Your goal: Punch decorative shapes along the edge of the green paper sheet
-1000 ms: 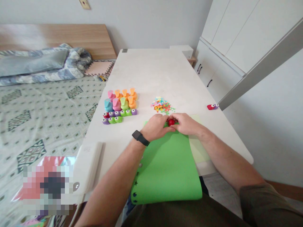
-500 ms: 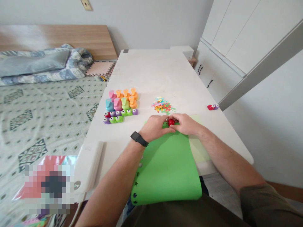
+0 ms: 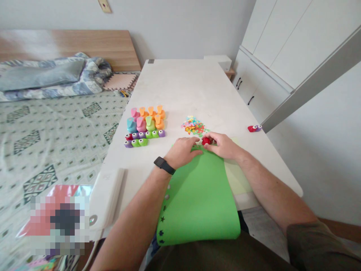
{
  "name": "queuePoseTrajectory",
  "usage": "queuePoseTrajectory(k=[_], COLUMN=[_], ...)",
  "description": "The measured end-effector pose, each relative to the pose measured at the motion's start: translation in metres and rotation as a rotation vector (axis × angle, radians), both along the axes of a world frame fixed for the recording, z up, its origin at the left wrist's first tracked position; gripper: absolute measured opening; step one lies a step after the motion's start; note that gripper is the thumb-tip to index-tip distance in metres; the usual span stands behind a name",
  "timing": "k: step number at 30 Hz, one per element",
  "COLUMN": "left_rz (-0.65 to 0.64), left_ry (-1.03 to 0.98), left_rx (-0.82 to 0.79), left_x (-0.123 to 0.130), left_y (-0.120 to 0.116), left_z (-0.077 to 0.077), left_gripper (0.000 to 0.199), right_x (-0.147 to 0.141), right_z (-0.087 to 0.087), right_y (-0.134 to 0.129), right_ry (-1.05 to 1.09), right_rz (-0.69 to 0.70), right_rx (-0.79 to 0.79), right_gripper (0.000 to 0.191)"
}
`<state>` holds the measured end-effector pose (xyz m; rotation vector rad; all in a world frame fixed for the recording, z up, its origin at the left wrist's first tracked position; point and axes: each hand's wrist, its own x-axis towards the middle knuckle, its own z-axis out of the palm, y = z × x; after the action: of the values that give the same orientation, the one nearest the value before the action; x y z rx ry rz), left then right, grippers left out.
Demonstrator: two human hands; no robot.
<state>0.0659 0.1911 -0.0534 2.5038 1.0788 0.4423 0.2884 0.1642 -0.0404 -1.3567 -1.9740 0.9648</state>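
Note:
A red craft punch (image 3: 206, 141) is between the thumb and fingers of my right hand (image 3: 221, 146), just at the far edge of a green sheet (image 3: 201, 195). Small shapes are punched along the sheet's left edge, and its near end curls over the table's front edge. My left hand (image 3: 184, 151) rests by the sheet's far left corner, thumb and index finger apart, clear of the punch. Beyond both hands lies a pile of colourful paper cutouts (image 3: 193, 125).
Larger lever punches (image 3: 145, 120) and small round punches (image 3: 141, 135) stand in rows at left. Two more small punches (image 3: 254, 128) sit near the table's right edge. A pale yellow sheet (image 3: 239, 177) lies under the green one. A white device (image 3: 108, 199) occupies the front left.
My right hand has lifted the red punch slightly up and right, away from my left hand. My left fingers have come off the punch and spread a little.

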Motion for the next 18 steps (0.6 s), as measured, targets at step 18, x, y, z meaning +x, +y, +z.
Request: queuePoseTrajectory(k=[18], left_rz=[-0.028], left_ry=[-0.043], left_rx=[-0.001], left_x=[0.001], left_y=[-0.004], left_z=[0.003], left_gripper=[0.034], right_x=[0.005], right_z=[-0.014], right_y=[0.013], right_ry=[0.448], right_rz=[-0.255], right_rx=[-0.25], right_gripper=[0.042])
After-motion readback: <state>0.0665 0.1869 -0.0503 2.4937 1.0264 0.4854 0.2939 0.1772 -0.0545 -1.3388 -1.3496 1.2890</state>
